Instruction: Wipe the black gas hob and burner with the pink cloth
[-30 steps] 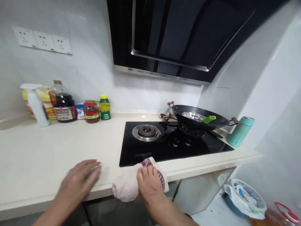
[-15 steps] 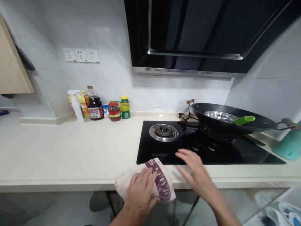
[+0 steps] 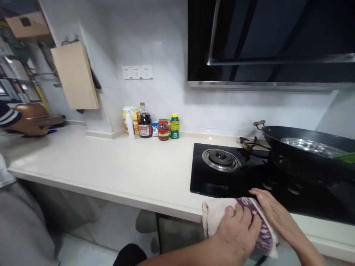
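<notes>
A folded white cloth (image 3: 217, 214) with a purple patterned band lies over the counter's front edge, just in front of the stove. My left hand (image 3: 238, 229) is on top of it, fingers bent and gripping the fabric. Beside the cloth's right side is my right hand (image 3: 277, 214), fingers stretched out and nothing in them; whether it touches the cloth I cannot tell. Behind both hands lies the black gas stove (image 3: 219, 181), with a bare burner (image 3: 222, 159) on its left part.
A large wok (image 3: 294, 142) holding a metal strainer (image 3: 310, 146) stands on the stove. Several bottles and jars, including a soy sauce bottle (image 3: 145, 123), line the wall. A cutting board (image 3: 74, 77) hangs at left. Another person's hand (image 3: 34, 127) is on the far left counter (image 3: 124, 166).
The view has swung left, bringing another person into sight. My left fingers have bent into the cloth. My right hand has come closer to the cloth's right side.
</notes>
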Available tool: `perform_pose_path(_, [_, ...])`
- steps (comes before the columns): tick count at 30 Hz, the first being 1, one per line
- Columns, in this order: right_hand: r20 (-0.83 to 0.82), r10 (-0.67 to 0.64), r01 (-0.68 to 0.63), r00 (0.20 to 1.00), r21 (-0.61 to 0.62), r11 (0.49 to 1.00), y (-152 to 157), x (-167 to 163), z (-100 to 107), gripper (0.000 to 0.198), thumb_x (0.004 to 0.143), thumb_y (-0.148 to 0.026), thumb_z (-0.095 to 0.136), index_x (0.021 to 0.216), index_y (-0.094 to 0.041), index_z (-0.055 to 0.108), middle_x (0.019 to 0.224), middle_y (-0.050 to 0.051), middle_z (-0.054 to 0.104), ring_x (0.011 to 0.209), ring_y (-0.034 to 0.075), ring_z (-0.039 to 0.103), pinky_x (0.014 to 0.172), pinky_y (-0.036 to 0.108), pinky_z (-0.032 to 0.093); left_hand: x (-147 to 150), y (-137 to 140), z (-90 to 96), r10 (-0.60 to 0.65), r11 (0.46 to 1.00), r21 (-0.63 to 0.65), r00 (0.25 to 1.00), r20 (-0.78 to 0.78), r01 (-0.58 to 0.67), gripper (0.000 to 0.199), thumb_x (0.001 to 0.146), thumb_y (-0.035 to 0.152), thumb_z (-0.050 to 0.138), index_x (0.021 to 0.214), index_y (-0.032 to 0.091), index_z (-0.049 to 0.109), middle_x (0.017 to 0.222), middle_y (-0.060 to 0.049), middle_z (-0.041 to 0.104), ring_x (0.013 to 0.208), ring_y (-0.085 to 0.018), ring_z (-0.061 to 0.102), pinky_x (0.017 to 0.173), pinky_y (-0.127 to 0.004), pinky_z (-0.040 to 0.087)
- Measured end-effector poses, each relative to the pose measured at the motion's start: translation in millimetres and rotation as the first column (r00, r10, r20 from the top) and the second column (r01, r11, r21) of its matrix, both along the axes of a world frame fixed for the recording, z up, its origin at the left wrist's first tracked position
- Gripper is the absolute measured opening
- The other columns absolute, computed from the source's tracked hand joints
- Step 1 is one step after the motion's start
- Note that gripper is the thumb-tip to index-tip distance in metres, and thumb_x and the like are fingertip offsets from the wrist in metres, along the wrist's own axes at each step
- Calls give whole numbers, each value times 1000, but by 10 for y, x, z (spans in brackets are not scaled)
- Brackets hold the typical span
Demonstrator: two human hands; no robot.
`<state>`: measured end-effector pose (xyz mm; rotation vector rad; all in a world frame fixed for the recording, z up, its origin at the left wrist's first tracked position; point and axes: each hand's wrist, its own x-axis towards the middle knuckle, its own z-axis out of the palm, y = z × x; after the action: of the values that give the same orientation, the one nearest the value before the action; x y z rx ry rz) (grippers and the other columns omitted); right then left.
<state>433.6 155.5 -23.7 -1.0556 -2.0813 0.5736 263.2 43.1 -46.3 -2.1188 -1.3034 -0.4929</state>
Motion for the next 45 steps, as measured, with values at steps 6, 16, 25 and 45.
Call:
perform_pose_path(6, [98, -27, 26, 995, 6, 1000, 38, 32, -77, 49, 97, -62, 41, 121, -29, 69, 143, 6, 57, 134, 29, 52, 119, 50, 37, -730, -346, 22, -12, 1000, -25, 999, 49, 13, 53, 94, 42, 56, 141, 18, 52, 139, -18, 60, 123, -31, 58, 82, -40, 45])
perform_pose_path(16, [151, -2, -19, 989, 135, 991, 182, 47, -287, 48, 94, -61, 48, 122, -27, 67, 142, 9, 58, 132, 32, 53, 118, 55, 36, -2677, -1193, 197, 173, 985, 0, 985, -6, -173, 64, 86, 63, 63, 130, 17, 62, 129, -19, 68, 121, -31, 62, 98, -43, 43])
perform_pose_path(25, [133, -23, 3, 991, 153, 988, 232, 3, -379, 53, 90, -67, 51, 121, -28, 68, 141, 9, 59, 132, 34, 54, 113, 57, 42, -3416, -1890, 342, 782, 618, -72, 622, -42, -782, 73, 72, 39, 84, 141, 38, 58, 143, -15, 60, 134, -41, 49, 109, -59, 30])
perform_pose_path(45, [167, -59, 35, 984, 145, 989, 127, -33, -258, 49, 92, -65, 50, 123, -30, 67, 142, 7, 58, 134, 31, 53, 112, 52, 44, -1410, -714, -142, 334, 905, 237, 935, 119, -353, 60, 72, 63, 74, 124, 36, 63, 120, -5, 72, 111, -33, 59, 102, -51, 31])
